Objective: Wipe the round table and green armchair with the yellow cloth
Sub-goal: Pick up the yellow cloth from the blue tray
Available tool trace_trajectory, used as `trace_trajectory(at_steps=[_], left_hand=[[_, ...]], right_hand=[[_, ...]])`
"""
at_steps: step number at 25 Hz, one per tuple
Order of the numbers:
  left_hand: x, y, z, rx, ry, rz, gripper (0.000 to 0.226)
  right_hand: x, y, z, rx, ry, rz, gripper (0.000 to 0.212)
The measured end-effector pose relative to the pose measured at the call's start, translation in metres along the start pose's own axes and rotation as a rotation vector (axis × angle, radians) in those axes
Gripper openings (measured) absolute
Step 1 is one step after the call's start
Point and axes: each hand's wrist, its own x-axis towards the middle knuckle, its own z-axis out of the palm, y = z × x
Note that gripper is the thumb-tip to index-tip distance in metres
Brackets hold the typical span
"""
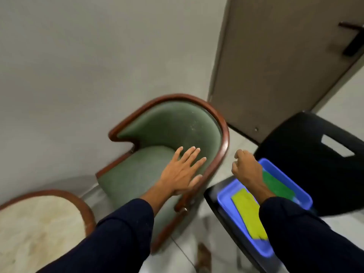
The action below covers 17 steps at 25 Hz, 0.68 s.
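a shallow rectangular blue plastic tray (226,198) sits on the seat of a black plastic chair (307,160) at the right. inside it lie two flat cloths: the folded yellow cloth (249,215), nearer the camera, and a green cloth (275,184) at the far end, partly hidden by the right forearm. the tray has raised walls and rounded corners; its surface looks smooth and glossy. the black chair's backrest has a slot-shaped cutout.

the right hand (246,168) hangs above the tray's far end, fingers curled loosely inward with nothing in them; it is not touching the yellow cloth. the left hand (183,172) is spread flat, fingers extended and slightly apart, empty, over the armchair, its little-finger edge seemingly against the wooden rim of the near arm. both arms wear dark navy sleeves (122,233).

the green upholstered armchair with a curved reddish-brown wooden frame (167,131) stands against a plain pale wall (78,66), just left of the black chair. its back and arms form one rounded tub shape; the fabric looks matte and velvety, with pale specks on the inner backrest. the round table with a cream marble-like top and brown wooden edge (39,223) is at the lower left, near the armchair. a beige door (275,66) with a dark lever handle (352,40) is behind, and the floor is light tile (197,233).
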Motion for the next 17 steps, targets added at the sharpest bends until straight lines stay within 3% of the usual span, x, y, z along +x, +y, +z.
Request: trace_trajectory(at_steps=[3,6,9,13,15,17], left_hand=[[0.043,0.065,0.057,-0.134,-0.07,0.157,0.043],[0.058,0.139,0.124,-0.274,-0.181,0.242,0.04],[0.06,0.182,0.186,-0.497,-0.321,0.059,0.04],[0.037,0.198,0.221,-0.713,-0.522,-0.228,0.045],[0.024,0.197,0.222,-0.761,-0.513,-0.24,0.043],[0.016,0.192,0.221,-0.768,-0.454,-0.322,0.033]], right_hand=[[-0.022,0.105,0.04,0.051,-0.105,0.289,0.022],[-0.054,0.194,0.09,0.029,-0.39,0.476,0.032],[-0.056,0.245,0.137,0.001,-0.591,0.547,0.052],[-0.043,0.272,0.176,-0.077,-0.624,0.599,0.082],[-0.032,0.279,0.184,-0.086,-0.647,0.628,0.088],[-0.027,0.283,0.189,-0.174,-0.749,0.559,0.079]])
